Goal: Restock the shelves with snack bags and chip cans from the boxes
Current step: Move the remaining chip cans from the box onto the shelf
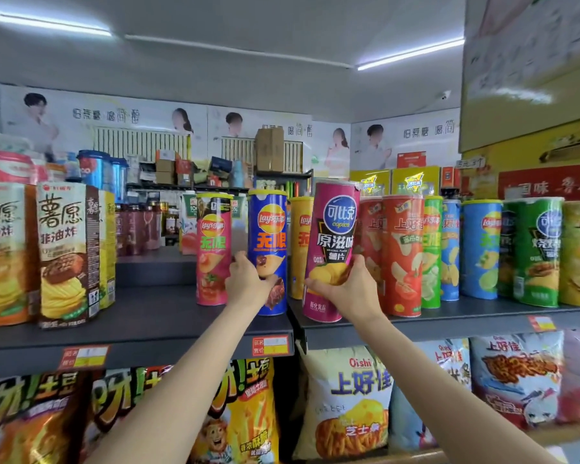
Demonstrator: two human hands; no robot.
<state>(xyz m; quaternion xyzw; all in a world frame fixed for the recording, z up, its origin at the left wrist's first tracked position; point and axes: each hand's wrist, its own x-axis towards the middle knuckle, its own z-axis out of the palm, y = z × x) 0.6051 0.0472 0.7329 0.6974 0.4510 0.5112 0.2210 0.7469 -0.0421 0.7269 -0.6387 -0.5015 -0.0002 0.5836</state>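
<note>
At the centre of the frame the right hand (347,289) has its fingers curled round the lower half of a magenta chip can (332,249), which leans slightly to the right with its base at the front lip of the upper shelf (449,324), while the left hand (248,279) wraps round the lower part of a blue chip can (269,252) standing at the shelf edge, just left of the shelf joint. The likeliest trouble is tipping: both cans are tall and narrow, both are held low, and the magenta one seems not fully seated yet, so a hasty release could let it topple forward off the lip. It also sits tight against a red chip can (403,256) on its right, and pushing it back could knock that neighbour into the row behind it. The pink chip can (212,249) touching the left hand's knuckles could be nudged over as that hand draws back. Snack bags (349,406) hang on the shelf below, right where a dropped can would land.
</note>
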